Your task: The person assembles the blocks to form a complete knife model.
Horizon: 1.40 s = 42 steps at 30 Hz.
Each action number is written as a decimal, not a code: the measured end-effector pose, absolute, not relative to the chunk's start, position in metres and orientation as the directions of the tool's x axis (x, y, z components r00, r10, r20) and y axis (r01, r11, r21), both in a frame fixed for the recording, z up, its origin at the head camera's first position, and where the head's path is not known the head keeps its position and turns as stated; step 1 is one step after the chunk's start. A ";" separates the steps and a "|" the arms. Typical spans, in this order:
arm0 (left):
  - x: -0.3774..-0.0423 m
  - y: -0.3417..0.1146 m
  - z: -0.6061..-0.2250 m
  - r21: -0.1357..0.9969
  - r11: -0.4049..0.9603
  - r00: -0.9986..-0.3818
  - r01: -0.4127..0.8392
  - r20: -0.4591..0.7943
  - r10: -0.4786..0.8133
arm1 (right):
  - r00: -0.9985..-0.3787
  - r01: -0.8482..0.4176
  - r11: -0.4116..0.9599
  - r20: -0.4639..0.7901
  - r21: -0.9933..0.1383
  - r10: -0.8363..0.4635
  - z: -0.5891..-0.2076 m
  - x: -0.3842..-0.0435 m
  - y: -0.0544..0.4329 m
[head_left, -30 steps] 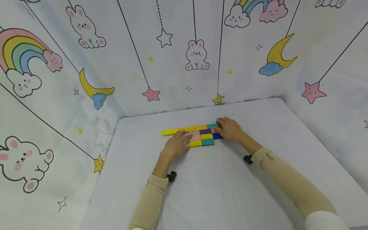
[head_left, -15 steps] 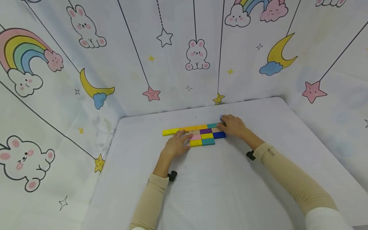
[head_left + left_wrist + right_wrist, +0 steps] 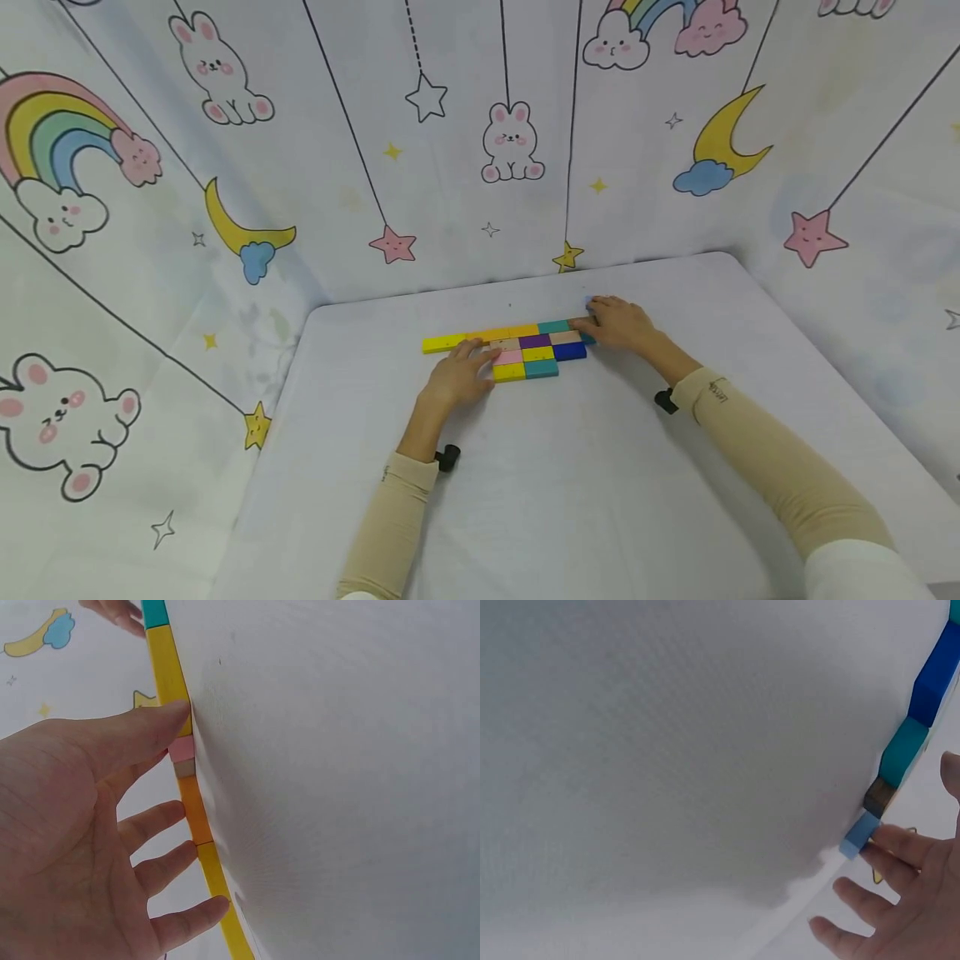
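Flat coloured blocks lie side by side in staggered rows on the white table. My left hand [image 3: 457, 375] rests at their left side, fingers spread; in the left wrist view its thumb lies against a yellow block [image 3: 171, 667] and other fingertips touch an orange block [image 3: 196, 810]. At the right end is my right hand [image 3: 618, 323], two fingertips touching a light blue block [image 3: 860, 834], the thumb apart from it. Beside that block sit a brown block [image 3: 879, 795], a teal block [image 3: 904, 750] and a dark blue block [image 3: 936, 675]. The right hand partly hides the light blue block in the head view.
The white table [image 3: 555, 500] runs back to a cloth wall [image 3: 450, 192] printed with rabbits, stars and moons. Small black devices sit at both wrists, one by the left cuff [image 3: 448, 458] and one by the right cuff [image 3: 666, 401].
My right hand has moved right and slightly away, the light blue block moving with it. More of the beige, dark blue and brown blocks now shows. The left hand has stayed in place.
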<state>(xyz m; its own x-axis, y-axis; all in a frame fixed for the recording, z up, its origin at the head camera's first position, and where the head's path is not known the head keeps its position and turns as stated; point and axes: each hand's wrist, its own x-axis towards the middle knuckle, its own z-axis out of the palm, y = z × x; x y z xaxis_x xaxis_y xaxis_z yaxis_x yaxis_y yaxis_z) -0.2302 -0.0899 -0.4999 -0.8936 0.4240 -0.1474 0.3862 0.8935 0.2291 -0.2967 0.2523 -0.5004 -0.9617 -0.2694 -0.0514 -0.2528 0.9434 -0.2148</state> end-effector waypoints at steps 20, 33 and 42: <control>-0.234 -0.092 -0.505 0.205 0.897 -0.896 0.392 -0.138 0.423 | -0.963 -0.234 0.963 -0.107 -0.138 -0.249 -0.492 -0.283 0.268; -0.233 -0.090 -0.505 0.224 0.895 -0.896 0.386 -0.143 0.422 | -0.961 -0.265 0.959 -0.049 -0.103 -0.271 -0.501 -0.261 0.279; -0.231 -0.091 -0.503 0.220 0.898 -0.899 0.381 -0.138 0.415 | -0.950 -0.310 0.948 -0.021 -0.077 -0.312 -0.503 -0.247 0.281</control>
<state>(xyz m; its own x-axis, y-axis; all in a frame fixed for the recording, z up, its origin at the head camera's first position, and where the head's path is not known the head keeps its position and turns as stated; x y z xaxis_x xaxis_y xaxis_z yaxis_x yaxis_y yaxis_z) -0.2312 -0.0909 -0.5030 -0.8993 0.4152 -0.1377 0.3810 0.8981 0.2196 -0.2474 0.2806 -0.5031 -0.9498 -0.3121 -0.0213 -0.3097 0.9477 -0.0770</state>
